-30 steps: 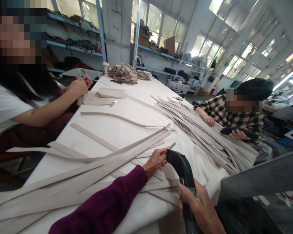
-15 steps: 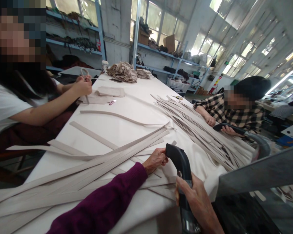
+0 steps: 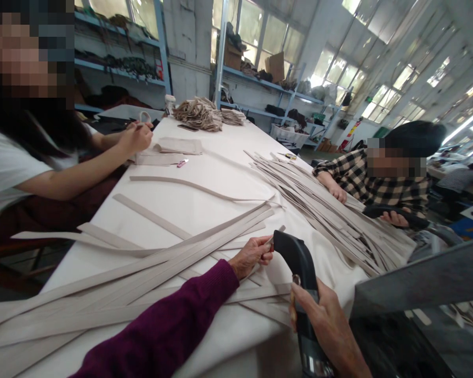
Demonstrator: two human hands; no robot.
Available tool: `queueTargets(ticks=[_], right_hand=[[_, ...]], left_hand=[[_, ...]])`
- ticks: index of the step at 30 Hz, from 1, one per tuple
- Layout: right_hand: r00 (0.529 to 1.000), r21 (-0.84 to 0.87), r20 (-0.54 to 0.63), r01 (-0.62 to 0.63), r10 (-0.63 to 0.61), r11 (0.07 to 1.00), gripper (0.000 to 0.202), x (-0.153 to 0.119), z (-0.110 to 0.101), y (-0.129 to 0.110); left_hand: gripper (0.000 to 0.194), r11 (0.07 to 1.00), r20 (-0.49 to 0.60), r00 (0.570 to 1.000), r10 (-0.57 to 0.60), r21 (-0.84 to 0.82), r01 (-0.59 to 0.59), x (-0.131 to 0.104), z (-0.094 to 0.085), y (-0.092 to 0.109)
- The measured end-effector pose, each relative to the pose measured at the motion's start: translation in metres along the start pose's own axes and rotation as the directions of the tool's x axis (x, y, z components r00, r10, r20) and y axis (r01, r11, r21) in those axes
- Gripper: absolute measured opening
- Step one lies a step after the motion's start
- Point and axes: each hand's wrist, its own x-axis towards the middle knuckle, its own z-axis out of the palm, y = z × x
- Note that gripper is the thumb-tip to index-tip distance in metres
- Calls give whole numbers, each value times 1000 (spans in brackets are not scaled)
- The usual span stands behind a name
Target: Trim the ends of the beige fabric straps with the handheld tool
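Head view: left-hand fingers [image 3: 260, 251] pinch a pale strip [image 3: 269, 241].

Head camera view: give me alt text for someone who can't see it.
The left hand pinches a thin strip at the tip of a curved black tool gripped by the right hand. Beige strips lie across a white table, with one person at the picture's left and another person at its right.

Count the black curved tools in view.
2: one black curved tool in the right hand, the other held by the person in the checked shirt at right. Others may be hidden.
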Motion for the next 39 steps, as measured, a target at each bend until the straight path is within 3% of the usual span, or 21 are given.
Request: queueTargets(ticks=[3, 7, 12, 18, 21, 24, 27, 32, 39], right_hand=[[999, 12, -8, 43, -42, 999, 24, 16, 4, 0], [990, 1, -96, 104, -103, 995, 24, 35, -7, 1], [993, -19, -110, 44, -45, 999, 27, 23, -23, 3], [999, -71, -33, 17, -19, 997, 27, -3, -4, 0], [1000, -58, 1, 16, -16, 998, 24, 3, 5, -5], [996, -74, -50, 68, -72, 995, 22, 19, 1, -6], [990, -57, -96, 101, -106, 993, 24, 32, -13, -1], [993, -38, -116, -9, 5, 999, 29, 20, -34, 13], [992, -87, -123, -44, 33, 995, 32, -11, -31, 12]], left_hand=[[27, 1000, 9, 1000, -24, 7, 24, -2, 3, 1], [20, 999, 33, 999, -25, -45, 26, -3, 4, 1], [22, 994, 22, 999, -29, -101, 31, 1, -2, -1], [20, 997, 27, 999, -18, -70, 20, 2, -5, -4], [24, 1000, 35, 999, -29, 12, 28, -1, 1, -2], [29, 991, 19, 999, -44, 130, 41, -5, 9, 1], [33, 978, -18, 999, -46, 202, 48, -5, 11, 1], [33, 979, -141, 990, -23, 200, 51, 0, 7, -3], [20, 993, -285, 955, 80, 108, -51, 4, 3, -11]])
